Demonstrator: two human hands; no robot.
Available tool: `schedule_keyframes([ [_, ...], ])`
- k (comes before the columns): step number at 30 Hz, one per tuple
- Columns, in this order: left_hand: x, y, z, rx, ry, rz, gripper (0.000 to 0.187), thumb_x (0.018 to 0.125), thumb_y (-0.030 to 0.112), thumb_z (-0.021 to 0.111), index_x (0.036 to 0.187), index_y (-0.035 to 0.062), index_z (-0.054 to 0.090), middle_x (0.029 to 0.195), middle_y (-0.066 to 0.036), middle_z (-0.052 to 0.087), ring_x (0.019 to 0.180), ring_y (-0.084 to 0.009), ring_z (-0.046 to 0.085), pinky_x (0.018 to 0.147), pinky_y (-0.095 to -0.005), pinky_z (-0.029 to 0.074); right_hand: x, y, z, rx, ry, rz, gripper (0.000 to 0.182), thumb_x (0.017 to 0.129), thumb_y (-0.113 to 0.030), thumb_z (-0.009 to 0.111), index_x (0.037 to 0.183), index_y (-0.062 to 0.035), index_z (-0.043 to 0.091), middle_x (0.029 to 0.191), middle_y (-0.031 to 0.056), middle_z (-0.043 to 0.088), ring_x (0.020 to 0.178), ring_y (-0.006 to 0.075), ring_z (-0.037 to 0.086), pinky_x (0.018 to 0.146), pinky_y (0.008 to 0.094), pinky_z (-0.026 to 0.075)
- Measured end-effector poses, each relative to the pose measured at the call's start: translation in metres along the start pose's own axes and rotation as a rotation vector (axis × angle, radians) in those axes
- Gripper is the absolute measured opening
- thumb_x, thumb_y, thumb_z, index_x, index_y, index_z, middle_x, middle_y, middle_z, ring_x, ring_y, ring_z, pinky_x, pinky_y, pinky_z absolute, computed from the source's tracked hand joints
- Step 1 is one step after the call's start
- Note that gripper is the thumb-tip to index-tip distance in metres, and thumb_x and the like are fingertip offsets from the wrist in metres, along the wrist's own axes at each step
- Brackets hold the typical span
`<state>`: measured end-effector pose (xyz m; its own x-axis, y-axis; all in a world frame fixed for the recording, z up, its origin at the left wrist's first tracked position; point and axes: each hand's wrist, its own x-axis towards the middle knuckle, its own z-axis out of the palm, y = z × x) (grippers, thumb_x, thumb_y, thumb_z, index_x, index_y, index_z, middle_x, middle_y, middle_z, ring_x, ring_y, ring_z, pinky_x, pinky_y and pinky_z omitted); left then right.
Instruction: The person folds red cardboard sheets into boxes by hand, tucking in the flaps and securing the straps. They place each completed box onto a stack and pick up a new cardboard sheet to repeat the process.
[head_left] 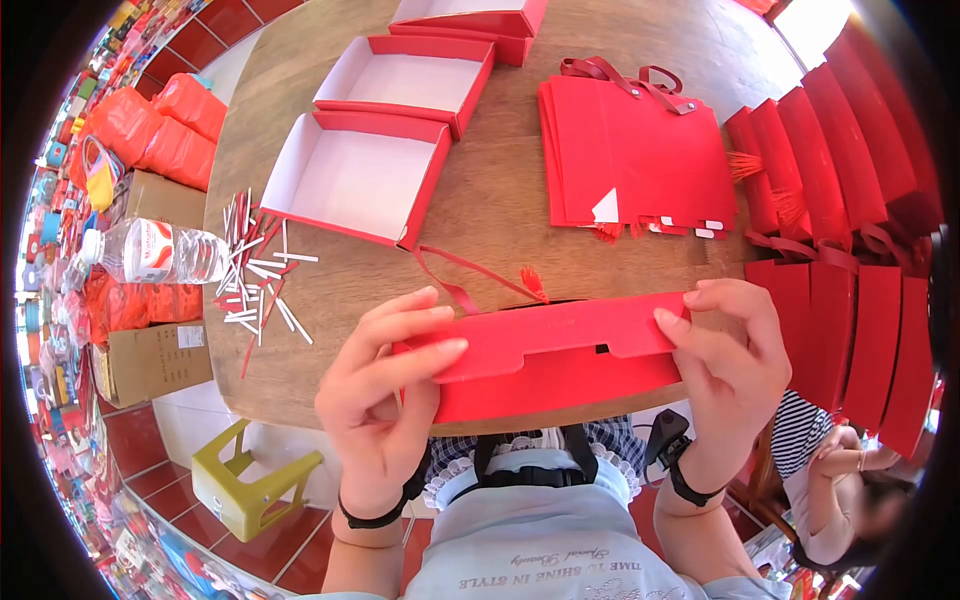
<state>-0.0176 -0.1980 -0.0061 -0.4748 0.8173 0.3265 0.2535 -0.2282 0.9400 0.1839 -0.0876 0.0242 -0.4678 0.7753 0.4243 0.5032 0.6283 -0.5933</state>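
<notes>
A red cardboard gift box (560,385) is near the table's front edge, close to my body. Its long edge facing me has a flap with a wide notch cut into it. My left hand (385,385) grips the box's left end, fingers on the top panel and thumb lower down. At the other end, my right hand (730,355) pinches the flap's corner with its fingertips. Beyond the box lie a dark red ribbon handle (455,292) and a red tassel (535,284). The inside of the box is mostly hidden.
Open red trays with white insides (345,175) line the wooden table (490,215). Flat red bags (635,150) are stacked behind; finished-looking red boxes (825,330) stand right. Paper strips (265,275) and a water bottle (165,252) lie left. A green stool (245,480) and a seated person (835,490) are nearby.
</notes>
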Motion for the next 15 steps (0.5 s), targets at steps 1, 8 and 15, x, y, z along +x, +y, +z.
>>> schedule_keyframes([
  [1,-0.001,-0.001,-0.001,0.000,0.001,-0.001,0.033,0.068,-0.013,0.047,0.091,0.0024,0.066,0.101,-0.014,0.060,0.105,-0.0303,0.052,0.093,-0.0384,0.038,-0.001,0.002,0.001,-0.106,0.023,-0.133,0.027,0.062,0.003,0.064,0.084,-0.0121,0.068,0.089,0.0059,0.059,0.083,0.0248,0.057,0.075,0.0350,0.046],
  [8,0.001,0.003,-0.018,0.358,-0.201,0.202,0.020,0.064,0.002,0.061,0.081,0.0087,0.071,0.096,-0.011,0.064,0.097,-0.0295,0.057,0.088,-0.0428,0.043,0.003,-0.004,-0.012,-0.114,-0.172,-0.136,0.027,0.057,-0.010,0.070,0.084,-0.0102,0.068,0.090,0.0058,0.060,0.085,0.0261,0.056,0.076,0.0399,0.046],
  [15,0.019,0.030,-0.004,0.238,-0.146,-0.131,0.028,0.059,0.004,0.073,0.087,0.0061,0.066,0.073,-0.006,0.055,0.071,-0.0192,0.055,0.063,-0.0273,0.044,0.016,-0.004,0.000,0.163,-0.236,0.066,0.033,0.057,-0.012,0.072,0.088,-0.0074,0.066,0.088,0.0069,0.060,0.081,0.0237,0.054,0.070,0.0320,0.044],
])
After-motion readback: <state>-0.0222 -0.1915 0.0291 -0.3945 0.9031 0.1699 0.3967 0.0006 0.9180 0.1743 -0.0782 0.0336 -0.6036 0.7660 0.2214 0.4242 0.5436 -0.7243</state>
